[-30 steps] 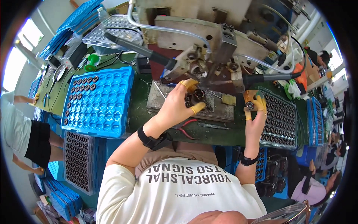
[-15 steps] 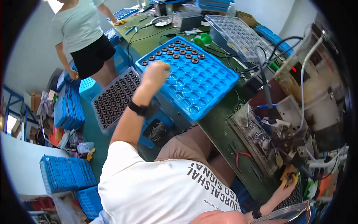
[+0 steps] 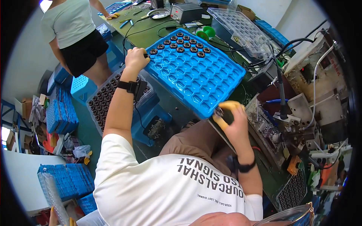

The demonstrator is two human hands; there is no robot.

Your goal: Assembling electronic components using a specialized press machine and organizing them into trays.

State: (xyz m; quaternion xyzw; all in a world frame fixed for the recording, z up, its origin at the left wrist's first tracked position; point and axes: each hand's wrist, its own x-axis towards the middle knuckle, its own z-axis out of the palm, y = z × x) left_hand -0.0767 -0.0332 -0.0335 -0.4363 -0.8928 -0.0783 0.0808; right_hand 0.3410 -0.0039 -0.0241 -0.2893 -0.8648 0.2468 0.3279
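The blue tray (image 3: 196,83) of moulded pockets lies at the table's edge, its far rows partly filled with dark round ring-like parts (image 3: 180,49). My left hand (image 3: 135,59) is closed at the tray's left corner, beside the outermost dark part. What its fingers grip is partly hidden. At the tray's near corner, my right hand (image 3: 235,118), with yellow finger covers, pinches a dark round part (image 3: 218,112). Beneath my left forearm, a clear box (image 3: 107,100) full of similar dark parts stands on a blue stool (image 3: 151,120).
A soldering stand and machine (image 3: 301,101) stand at right, near an orange block (image 3: 294,165) and a dark-filled tray (image 3: 292,194). Behind are a grey control unit (image 3: 186,12) and green spool (image 3: 205,32). Another person (image 3: 75,34) stands far left; another's hand (image 3: 53,216) shows lower left.
My right hand has come up from the orange block to the tray's near corner with a dark part. My left hand has moved from above the pockets to the left corner.
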